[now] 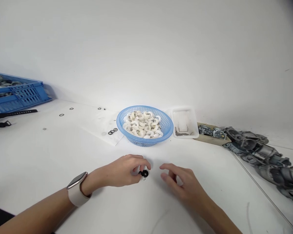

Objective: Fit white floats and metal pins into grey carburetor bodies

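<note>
My left hand (130, 170), with a pale-strapped watch on its wrist, is closed around a small black round part (145, 173) at its fingertips. A thin metal bit sticks out at the bottom of that part. My right hand (179, 178) is a short way to the right, thumb and forefinger apart, with nothing visible between them. Its lower fingers curl under and are partly hidden. Beyond both hands stands a blue mesh basket (144, 140) heaped with white ring-shaped plastic pieces (143, 123).
Black rubber rings (111, 132) lie left of the basket. To its right are a white tray (185, 113) with thin metal pins, a cardboard box (211, 139) of metal parts, and piled metal castings (263, 156). A blue crate (29, 94) and a black-strapped watch (14, 113) are far left.
</note>
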Action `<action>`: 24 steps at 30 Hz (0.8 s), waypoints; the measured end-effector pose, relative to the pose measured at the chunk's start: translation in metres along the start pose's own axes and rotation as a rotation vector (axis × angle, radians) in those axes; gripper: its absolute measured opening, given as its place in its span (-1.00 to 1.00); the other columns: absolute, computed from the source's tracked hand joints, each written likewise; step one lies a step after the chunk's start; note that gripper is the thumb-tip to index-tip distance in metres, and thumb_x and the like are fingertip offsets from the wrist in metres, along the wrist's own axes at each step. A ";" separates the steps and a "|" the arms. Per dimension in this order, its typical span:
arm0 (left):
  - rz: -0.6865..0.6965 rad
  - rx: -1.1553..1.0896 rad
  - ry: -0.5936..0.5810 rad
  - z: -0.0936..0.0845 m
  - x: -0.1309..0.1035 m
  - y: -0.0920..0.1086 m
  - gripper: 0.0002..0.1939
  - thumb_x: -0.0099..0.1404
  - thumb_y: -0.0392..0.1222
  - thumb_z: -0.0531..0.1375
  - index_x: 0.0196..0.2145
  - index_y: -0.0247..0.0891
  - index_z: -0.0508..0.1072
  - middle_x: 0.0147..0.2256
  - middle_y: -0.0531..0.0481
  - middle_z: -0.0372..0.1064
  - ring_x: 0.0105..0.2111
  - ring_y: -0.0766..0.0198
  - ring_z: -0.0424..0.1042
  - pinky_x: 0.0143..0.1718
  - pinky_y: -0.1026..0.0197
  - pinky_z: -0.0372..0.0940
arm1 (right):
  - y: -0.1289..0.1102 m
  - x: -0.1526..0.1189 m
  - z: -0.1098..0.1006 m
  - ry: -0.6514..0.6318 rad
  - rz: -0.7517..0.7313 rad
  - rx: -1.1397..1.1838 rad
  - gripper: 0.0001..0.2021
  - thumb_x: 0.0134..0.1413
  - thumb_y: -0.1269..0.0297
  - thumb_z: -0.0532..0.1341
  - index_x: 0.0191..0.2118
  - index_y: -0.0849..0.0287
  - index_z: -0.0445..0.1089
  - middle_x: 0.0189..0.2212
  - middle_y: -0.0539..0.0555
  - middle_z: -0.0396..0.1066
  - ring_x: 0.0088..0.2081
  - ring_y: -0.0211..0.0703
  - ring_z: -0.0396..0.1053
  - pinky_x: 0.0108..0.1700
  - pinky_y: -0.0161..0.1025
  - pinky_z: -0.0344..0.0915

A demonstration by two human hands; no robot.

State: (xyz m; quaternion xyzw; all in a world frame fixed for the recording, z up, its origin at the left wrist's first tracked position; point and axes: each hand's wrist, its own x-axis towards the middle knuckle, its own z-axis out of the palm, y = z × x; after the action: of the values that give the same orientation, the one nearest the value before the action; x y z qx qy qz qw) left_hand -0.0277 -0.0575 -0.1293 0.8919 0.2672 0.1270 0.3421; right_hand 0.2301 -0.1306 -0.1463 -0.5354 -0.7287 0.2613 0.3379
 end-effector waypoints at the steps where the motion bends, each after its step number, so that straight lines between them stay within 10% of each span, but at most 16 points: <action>1: 0.009 0.005 0.006 0.001 0.000 0.001 -0.61 0.20 -0.45 0.16 -0.07 -0.11 0.48 -0.29 0.10 0.37 -0.30 0.29 0.36 -0.24 0.28 0.23 | 0.002 -0.001 0.002 -0.023 -0.061 -0.063 -0.77 0.27 0.12 0.24 -0.08 0.04 0.59 -0.59 -0.05 0.34 -0.55 -0.21 0.22 -0.42 -0.26 0.18; 24: 0.103 0.150 0.099 0.017 0.001 -0.003 -0.65 0.20 -0.46 0.21 -0.09 -0.14 0.45 -0.21 0.08 0.43 -0.19 0.24 0.38 -0.19 0.25 0.27 | -0.001 -0.002 0.000 0.007 -0.382 -0.351 -0.81 0.39 0.29 0.15 0.00 0.17 0.45 -0.57 -0.09 0.38 -0.56 -0.27 0.31 -0.48 -0.34 0.24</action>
State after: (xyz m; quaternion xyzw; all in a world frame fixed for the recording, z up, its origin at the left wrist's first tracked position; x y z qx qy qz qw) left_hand -0.0205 -0.0645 -0.1437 0.9203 0.2461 0.1680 0.2537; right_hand 0.2298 -0.1325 -0.1459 -0.4395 -0.8495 0.0603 0.2855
